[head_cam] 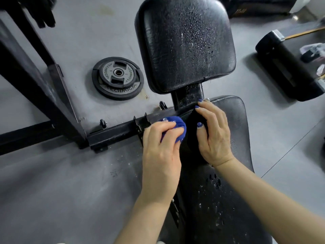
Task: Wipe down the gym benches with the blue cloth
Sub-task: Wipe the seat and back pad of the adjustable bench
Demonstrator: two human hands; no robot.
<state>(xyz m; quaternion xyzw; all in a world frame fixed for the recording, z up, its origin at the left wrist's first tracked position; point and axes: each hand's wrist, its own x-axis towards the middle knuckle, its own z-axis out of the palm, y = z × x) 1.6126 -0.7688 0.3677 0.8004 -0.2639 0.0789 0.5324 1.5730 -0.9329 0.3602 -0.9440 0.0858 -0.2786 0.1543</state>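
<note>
A black padded gym bench fills the middle of the view: a long pad [233, 131] under my hands and a separate upper pad [188, 46] beyond it, both speckled with liquid droplets. My left hand [161, 143] grips a bunched blue cloth [177, 127] at the left edge of the long pad, beside the black frame bar [112, 132]. My right hand [213, 132] rests on the long pad near its far end, fingers relaxed and reaching the gap below the post [189, 97] that carries the upper pad.
Two stacked black weight plates [117, 78] lie on the grey floor left of the upper pad. A black steel frame [35, 81] slants across the left side. Another black padded piece [288, 67] lies at the right, with small items beside it.
</note>
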